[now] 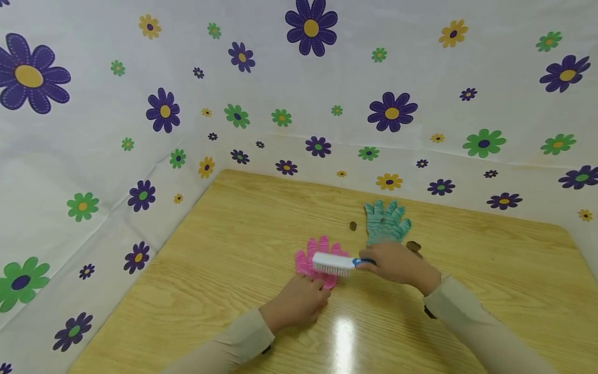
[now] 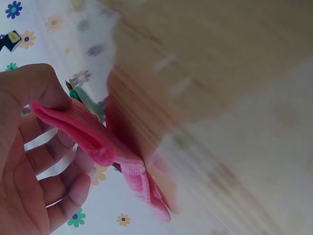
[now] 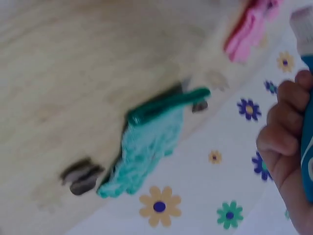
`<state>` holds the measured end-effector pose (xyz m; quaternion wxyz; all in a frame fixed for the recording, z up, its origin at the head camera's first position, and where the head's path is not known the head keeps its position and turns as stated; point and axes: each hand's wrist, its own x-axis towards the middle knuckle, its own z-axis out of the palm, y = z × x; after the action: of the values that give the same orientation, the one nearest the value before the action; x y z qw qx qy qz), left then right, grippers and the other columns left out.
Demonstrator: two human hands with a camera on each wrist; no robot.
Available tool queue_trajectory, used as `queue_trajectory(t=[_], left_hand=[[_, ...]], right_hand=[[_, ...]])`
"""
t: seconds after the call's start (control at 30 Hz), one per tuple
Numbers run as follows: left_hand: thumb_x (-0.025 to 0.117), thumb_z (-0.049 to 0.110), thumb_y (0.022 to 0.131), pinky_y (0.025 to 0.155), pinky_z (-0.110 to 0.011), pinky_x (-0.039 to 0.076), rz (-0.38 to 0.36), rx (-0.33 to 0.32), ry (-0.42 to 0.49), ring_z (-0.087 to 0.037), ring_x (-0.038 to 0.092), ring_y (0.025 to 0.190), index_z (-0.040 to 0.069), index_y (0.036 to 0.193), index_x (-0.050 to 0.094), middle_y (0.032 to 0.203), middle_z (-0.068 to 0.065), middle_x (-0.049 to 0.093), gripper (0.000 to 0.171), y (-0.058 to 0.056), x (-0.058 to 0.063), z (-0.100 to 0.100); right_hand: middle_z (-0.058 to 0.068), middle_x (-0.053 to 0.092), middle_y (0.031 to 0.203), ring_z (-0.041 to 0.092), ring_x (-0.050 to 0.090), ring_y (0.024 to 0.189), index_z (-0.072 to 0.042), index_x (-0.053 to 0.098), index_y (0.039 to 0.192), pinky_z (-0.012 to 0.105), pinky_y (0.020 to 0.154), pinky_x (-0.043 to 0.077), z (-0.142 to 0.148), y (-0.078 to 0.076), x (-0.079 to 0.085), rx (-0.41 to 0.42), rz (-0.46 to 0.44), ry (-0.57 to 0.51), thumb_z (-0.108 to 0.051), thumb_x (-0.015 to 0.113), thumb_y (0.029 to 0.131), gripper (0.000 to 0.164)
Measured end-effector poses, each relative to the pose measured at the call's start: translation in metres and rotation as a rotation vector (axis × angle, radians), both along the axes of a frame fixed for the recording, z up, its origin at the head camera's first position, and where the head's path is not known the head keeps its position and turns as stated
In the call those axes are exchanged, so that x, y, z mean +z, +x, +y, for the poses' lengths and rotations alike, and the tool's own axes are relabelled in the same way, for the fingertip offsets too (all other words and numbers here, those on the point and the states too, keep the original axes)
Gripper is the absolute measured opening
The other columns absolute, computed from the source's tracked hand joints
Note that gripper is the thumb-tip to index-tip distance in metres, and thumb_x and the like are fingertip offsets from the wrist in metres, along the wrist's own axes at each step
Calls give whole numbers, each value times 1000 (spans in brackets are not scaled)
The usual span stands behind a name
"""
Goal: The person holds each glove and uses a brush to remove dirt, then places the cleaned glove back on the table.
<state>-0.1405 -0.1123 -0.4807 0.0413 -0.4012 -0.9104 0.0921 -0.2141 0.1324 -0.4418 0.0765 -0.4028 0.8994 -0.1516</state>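
My left hand holds a pink knit glove at its cuff, the glove's fingers spread toward the back of the table. In the left wrist view, the thumb and fingers pinch the edge of the cuff. My right hand grips the blue handle of a white-headed scrub brush. Its bristles face down over the pink glove, overlapping it in the head view. Behind the right hand a teal striped glove lies on the table, its dark green cuff showing in the right wrist view.
Small brown flat pieces lie near the teal glove, one brown piece to its left and others to its right. The wooden table meets a white flower-print sheet at the back and left.
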Motion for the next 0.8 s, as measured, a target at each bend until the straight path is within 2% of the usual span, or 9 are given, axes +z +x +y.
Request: queue_trajectory(t=[0.07,0.13,0.27,0.4,0.5,0.67,0.73,0.8], left_hand=[[58,33,88,64,-24,45,11,-12,0,-11,60,74,22,91,64,86,6,65,13,0,0,-1],[59,33,88,65,-24,45,18,-32,4,-10,60,74,22,90,65,87,6,65,13,0,0,-2],[59,33,89,67,-24,45,33,-69,4,-9,61,74,23,89,65,87,8,66,12,-1,-1,-3],[59,33,89,66,-22,44,30,-92,-6,-7,59,69,24,90,66,84,10,65,11,-1,-1,-3],[60,32,88,62,-20,40,6,-97,-11,-6,53,63,25,89,66,79,10,63,10,-2,-1,-3],[59,33,88,62,-21,40,-23,-66,-27,-6,53,64,25,91,66,80,10,63,11,0,-4,-2],[59,33,88,63,-21,42,-40,-43,-41,-6,55,67,26,93,66,82,10,64,12,2,-5,-2],[59,34,88,64,-22,42,-50,-29,-51,-7,55,68,26,94,66,82,10,64,12,2,-5,-2]], right_hand=[[-12,35,62,1,29,56,-20,47,72,19,55,28,-1,3,-7,70,-76,32,-38,49,94,29],[-13,34,62,1,29,56,-21,47,72,19,56,28,-2,6,-13,87,-117,56,-39,49,94,29],[-11,36,63,2,31,58,-20,48,73,20,56,29,-5,4,-18,53,-107,49,-38,51,93,27],[-9,37,62,4,33,57,-18,48,72,21,55,29,-7,-3,-17,-19,-97,48,-36,52,93,28],[-7,44,64,6,38,57,-16,54,78,23,55,32,-5,-10,-15,-106,-47,70,-36,51,94,26],[-2,55,68,12,51,62,-12,60,86,29,58,42,1,-22,-11,-264,115,72,-34,52,94,24],[0,59,71,15,55,65,-11,61,88,32,60,46,2,-25,-9,-276,176,61,-33,54,93,24],[2,61,73,17,58,68,-10,62,90,34,61,48,2,-24,-7,-252,217,44,-33,55,93,24]])
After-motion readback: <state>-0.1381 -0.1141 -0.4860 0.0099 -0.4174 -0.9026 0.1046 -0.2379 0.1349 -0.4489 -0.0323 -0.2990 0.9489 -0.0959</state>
